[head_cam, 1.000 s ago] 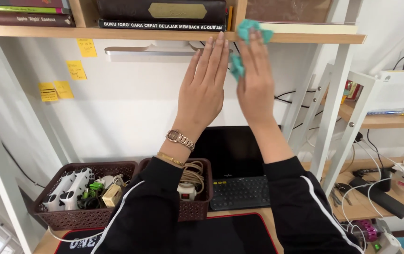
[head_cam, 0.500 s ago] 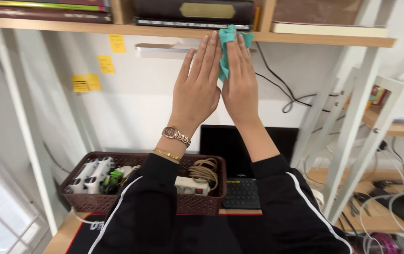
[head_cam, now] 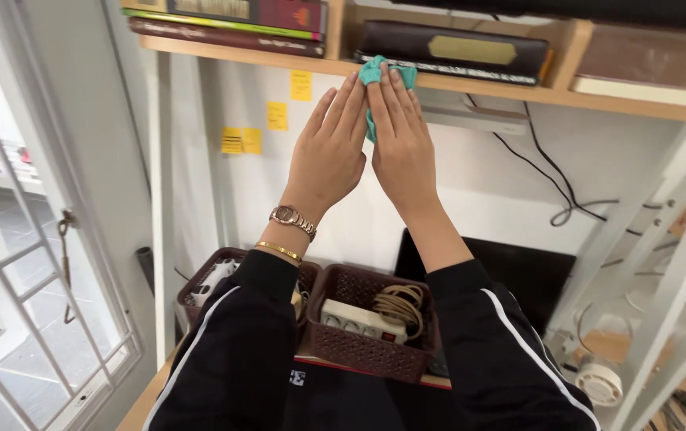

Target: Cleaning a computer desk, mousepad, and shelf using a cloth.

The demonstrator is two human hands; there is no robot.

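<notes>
A teal cloth (head_cam: pixel 375 80) is pressed against the front edge of the wooden shelf (head_cam: pixel 231 54), just below a dark book (head_cam: pixel 455 52). The right hand (head_cam: pixel 400 148) holds it there with fingers flat and together. The left hand (head_cam: pixel 329 152) lies open beside it, fingers straight, touching the right hand, holding nothing. Below, 2 brown baskets (head_cam: pixel 367 343) sit on the desk (head_cam: pixel 147 399), 1 holding a power strip (head_cam: pixel 355 321) and coiled cable

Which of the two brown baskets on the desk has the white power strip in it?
The right basket, below the right hand. It holds the white power strip and a coiled cable; the left basket is mostly hidden behind the sleeve.
</notes>
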